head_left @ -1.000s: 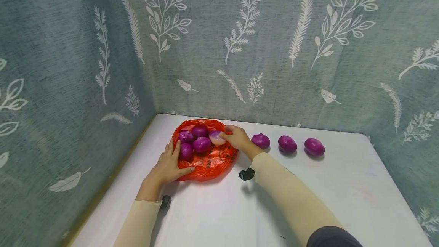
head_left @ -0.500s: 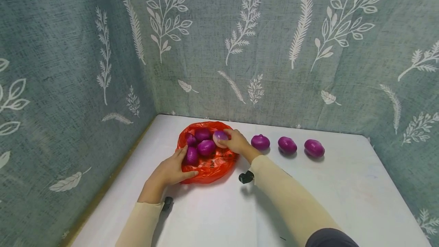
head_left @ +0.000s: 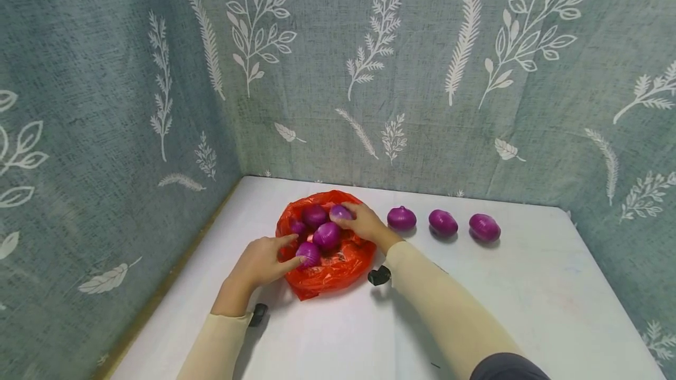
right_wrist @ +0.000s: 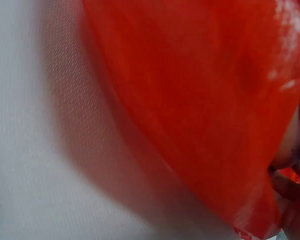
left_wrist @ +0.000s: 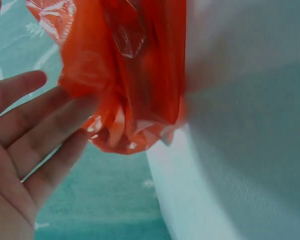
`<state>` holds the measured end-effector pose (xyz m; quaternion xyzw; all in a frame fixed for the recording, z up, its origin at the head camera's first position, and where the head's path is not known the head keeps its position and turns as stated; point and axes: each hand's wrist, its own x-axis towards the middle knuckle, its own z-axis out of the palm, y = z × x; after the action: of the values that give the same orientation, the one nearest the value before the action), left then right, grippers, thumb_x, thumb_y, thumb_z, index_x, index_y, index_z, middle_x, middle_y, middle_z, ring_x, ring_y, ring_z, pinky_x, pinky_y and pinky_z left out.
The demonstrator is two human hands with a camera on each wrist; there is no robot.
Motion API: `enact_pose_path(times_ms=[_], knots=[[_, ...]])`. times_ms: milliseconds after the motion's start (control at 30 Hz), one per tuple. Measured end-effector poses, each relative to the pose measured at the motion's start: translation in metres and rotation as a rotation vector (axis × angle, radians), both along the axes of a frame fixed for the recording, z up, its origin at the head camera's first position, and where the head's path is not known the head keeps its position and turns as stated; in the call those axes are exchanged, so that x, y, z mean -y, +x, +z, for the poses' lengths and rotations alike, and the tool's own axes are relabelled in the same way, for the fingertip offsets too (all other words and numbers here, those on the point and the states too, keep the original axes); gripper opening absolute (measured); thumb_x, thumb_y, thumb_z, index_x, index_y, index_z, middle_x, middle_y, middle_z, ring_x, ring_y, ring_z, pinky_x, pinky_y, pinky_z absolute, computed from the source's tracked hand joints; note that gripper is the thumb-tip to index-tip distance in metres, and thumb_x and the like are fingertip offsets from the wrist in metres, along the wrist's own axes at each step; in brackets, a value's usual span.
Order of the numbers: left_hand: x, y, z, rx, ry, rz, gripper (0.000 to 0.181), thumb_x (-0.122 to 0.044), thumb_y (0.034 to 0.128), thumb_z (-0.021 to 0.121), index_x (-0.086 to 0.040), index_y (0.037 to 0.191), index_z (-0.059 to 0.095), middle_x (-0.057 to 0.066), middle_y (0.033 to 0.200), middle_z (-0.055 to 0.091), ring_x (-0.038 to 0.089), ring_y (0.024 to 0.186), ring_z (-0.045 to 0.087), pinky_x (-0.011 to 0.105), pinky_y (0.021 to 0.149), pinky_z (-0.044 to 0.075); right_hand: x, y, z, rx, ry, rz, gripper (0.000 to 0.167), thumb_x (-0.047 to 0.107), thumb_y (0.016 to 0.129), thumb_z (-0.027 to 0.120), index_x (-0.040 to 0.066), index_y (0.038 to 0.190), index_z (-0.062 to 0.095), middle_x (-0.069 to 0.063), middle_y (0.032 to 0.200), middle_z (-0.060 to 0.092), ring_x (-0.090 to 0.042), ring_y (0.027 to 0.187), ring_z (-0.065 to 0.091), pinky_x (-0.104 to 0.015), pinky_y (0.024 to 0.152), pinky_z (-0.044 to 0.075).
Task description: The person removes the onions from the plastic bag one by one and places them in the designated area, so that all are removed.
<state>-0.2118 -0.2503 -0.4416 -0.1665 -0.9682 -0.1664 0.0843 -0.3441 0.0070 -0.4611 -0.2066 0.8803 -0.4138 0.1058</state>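
A red plastic bag (head_left: 330,277), its mouth spread wide, lies on the table with several purple onions (head_left: 327,236) inside. At its far right rim my right hand (head_left: 364,223) holds an onion (head_left: 340,213) with a paler side, inside the bag. In the right wrist view the bag's wall (right_wrist: 200,100) hides most of that hand; a bit of onion (right_wrist: 290,145) shows by the fingers. My left hand (head_left: 264,260) is at the bag's left side, fingers extended, thumb by the nearest onion (head_left: 308,254). In the left wrist view its fingertips meet the crumpled bag (left_wrist: 125,65).
Three more onions stand in a row right of the bag: one with its tip up (head_left: 401,219), a middle one (head_left: 442,223) and a right one (head_left: 484,228). The white table (head_left: 528,286) ends at a leaf-patterned cloth (head_left: 422,133) behind and at the left.
The bag and its onions have shifted right and toward me. My left hand has moved right, its fingers leaving the rim's outer side. My right hand's onion sits slightly farther right.
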Motion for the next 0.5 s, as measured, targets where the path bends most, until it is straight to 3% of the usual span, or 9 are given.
enact_pose_path(times_ms=[100, 200, 367, 500], knots=[[0.001, -0.003, 0.000, -0.098, -0.005, 0.000, 0.062, -0.057, 0.0861, 0.065, -0.006, 0.122, 0.069, 0.007, 0.103, 0.071, 0.025, 0.093, 0.065, 0.046, 0.084, 0.053, -0.004, 0.001, 0.001, 0.010, -0.010, -0.027, 0.068, 0.038, 0.093, 0.066, 0.012, 0.150, 0.039, -0.013, 0.141, 0.051, -0.031, 0.126, 0.050, -0.048, 0.104, 0.040], [0.003, -0.008, -0.001, -0.140, -0.007, -0.008, 0.063, -0.053, 0.0855, 0.068, -0.005, 0.126, 0.065, 0.012, 0.124, 0.063, 0.031, 0.113, 0.057, 0.051, 0.097, 0.045, -0.009, 0.002, 0.005, 0.006, -0.021, -0.071, 0.072, 0.037, 0.091, 0.068, 0.015, 0.152, 0.036, -0.013, 0.142, 0.050, -0.032, 0.129, 0.047, -0.050, 0.106, 0.037], [0.007, -0.020, -0.008, -0.043, -0.017, 0.016, 0.090, -0.066, 0.0813, 0.063, -0.006, 0.146, 0.044, 0.016, 0.153, 0.034, 0.038, 0.141, 0.024, 0.058, 0.112, 0.021, -0.016, 0.005, 0.016, 0.044, -0.050, -0.118, 0.078, 0.041, 0.089, 0.070, 0.013, 0.152, 0.034, -0.013, 0.142, 0.050, -0.033, 0.127, 0.048, -0.049, 0.100, 0.044], [0.011, -0.026, -0.015, 0.077, 0.034, 0.078, 0.109, -0.074, 0.0746, 0.063, -0.010, 0.155, 0.026, 0.017, 0.161, 0.009, 0.042, 0.145, 0.006, 0.062, 0.112, 0.015, -0.024, 0.007, 0.021, 0.049, -0.058, -0.107, 0.075, 0.044, 0.088, 0.070, 0.008, 0.147, 0.041, -0.012, 0.141, 0.052, -0.031, 0.127, 0.049, -0.046, 0.099, 0.045]])
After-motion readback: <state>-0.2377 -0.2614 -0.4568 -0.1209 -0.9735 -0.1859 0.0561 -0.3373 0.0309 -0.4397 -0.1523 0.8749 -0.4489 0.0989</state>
